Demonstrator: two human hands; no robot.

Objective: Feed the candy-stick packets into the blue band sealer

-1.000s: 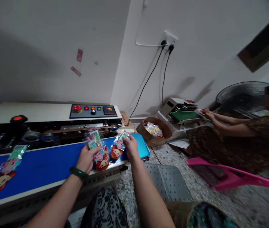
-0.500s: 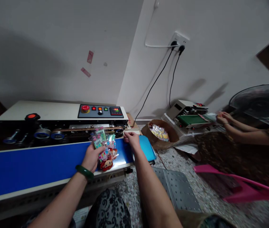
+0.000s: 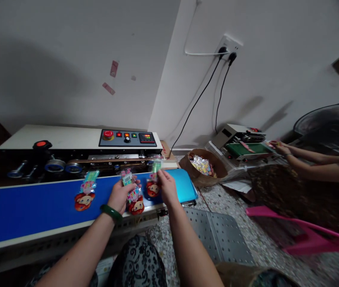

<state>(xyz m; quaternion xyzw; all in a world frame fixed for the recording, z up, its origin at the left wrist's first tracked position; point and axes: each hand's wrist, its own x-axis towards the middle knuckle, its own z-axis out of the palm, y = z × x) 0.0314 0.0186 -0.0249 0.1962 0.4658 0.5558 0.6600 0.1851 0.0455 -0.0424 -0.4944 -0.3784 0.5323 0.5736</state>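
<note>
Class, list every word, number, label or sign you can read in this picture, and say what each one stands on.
Nothing reads cleanly.
Red digits glow on the display of the control panel: too small to read.
Printed labels on the packets held by the left hand and the packet at the right hand: blurred.
Lone packet on the blue belt: print unreadable.

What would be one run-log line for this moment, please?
left hand: holds packet stack | right hand: places packet on blue belt | another packet lies further left
</note>
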